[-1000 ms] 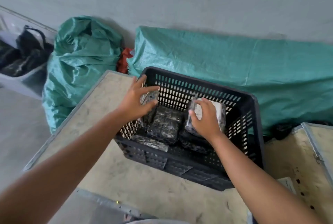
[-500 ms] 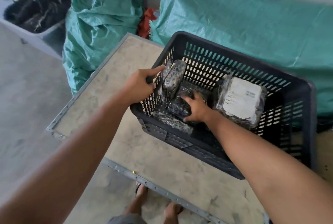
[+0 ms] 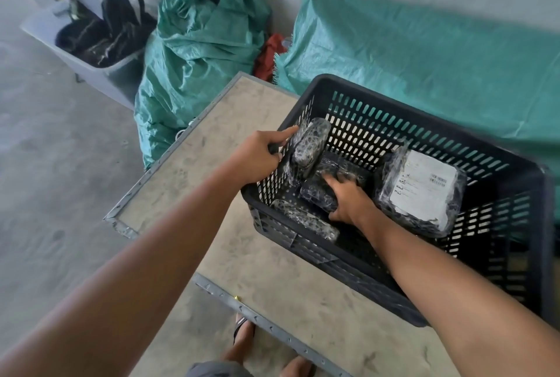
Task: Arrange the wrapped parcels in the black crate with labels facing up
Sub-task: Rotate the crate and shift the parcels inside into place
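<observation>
The black slotted crate (image 3: 424, 104) sits on a worn tabletop. My left hand (image 3: 257, 155) grips the crate's left rim, fingers curled over it. My right hand (image 3: 348, 201) reaches inside and is closed on a dark wrapped parcel (image 3: 318, 195) in the middle of the crate. A wrapped parcel (image 3: 310, 148) leans upright against the left wall. Another dark parcel (image 3: 303, 219) lies along the near wall. At the right, a larger parcel (image 3: 421, 192) rests tilted with its white label facing up.
The tabletop (image 3: 212, 149) has metal edging; its left and near edges are close to the crate. Green woven sacks (image 3: 197, 43) and a green covered pile (image 3: 424, 58) stand behind. A grey tub (image 3: 91, 70) with black bags is on the floor at left. My feet (image 3: 242, 343) are below.
The right hand left the labelled parcel and moved to the middle dark parcel. The left hand moved from the leaning parcel to the crate's rim. The view tilted down.
</observation>
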The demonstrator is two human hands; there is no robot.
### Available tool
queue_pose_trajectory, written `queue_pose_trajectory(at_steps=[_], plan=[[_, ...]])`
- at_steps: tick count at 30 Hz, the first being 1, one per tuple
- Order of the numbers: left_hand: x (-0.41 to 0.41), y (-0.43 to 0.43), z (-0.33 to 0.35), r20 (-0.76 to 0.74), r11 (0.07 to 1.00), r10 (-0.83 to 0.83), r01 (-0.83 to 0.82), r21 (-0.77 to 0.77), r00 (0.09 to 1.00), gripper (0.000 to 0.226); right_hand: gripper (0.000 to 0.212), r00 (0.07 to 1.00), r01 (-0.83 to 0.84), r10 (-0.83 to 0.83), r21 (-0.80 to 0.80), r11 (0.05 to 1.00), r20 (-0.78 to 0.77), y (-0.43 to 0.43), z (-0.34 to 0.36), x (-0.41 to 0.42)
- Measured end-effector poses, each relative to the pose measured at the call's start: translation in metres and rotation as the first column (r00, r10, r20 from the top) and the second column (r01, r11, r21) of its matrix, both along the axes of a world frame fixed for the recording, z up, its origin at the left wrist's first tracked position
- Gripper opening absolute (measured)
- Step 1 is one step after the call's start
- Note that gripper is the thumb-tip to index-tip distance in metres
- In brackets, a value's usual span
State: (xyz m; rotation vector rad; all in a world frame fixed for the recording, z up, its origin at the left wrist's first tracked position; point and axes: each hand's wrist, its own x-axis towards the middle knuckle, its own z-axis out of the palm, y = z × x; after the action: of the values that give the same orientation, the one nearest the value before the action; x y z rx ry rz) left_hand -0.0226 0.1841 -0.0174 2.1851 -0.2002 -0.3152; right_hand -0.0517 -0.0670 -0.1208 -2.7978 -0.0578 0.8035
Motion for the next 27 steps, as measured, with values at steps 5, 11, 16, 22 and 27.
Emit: queue_pose_trajectory(at_steps=[5,11,16,22,27], plan=[[0.001,0.001,-0.004,-0.004,1.0,-0.007,0.007,-0.007,1.0,0.073,0.1,0.978,-0.115,0.118,-0.03,0.993,0.171,-0.005,0.002,-0.005],[0.004,0.001,-0.008,-0.017,1.0,-0.006,0.006,0.005,1.0,0.075,0.079,0.964,-0.209,0.238,-0.212,0.955,0.12,-0.006,-0.004,-0.004],[0.006,0.001,-0.012,-0.01,0.999,-0.031,0.032,0.006,0.999,0.075,0.078,0.963,-0.181,0.226,-0.271,0.945,0.144,-0.004,0.001,-0.001],[0.01,0.003,-0.019,-0.013,0.998,-0.046,0.045,-0.044,0.999,0.067,0.072,0.952,-0.069,0.076,-0.035,0.997,0.297,-0.017,0.031,0.012],[0.011,0.001,-0.02,-0.009,0.999,-0.031,0.03,-0.04,0.999,0.07,0.064,0.903,0.221,-0.346,0.415,0.883,0.255,-0.046,0.061,0.013]])
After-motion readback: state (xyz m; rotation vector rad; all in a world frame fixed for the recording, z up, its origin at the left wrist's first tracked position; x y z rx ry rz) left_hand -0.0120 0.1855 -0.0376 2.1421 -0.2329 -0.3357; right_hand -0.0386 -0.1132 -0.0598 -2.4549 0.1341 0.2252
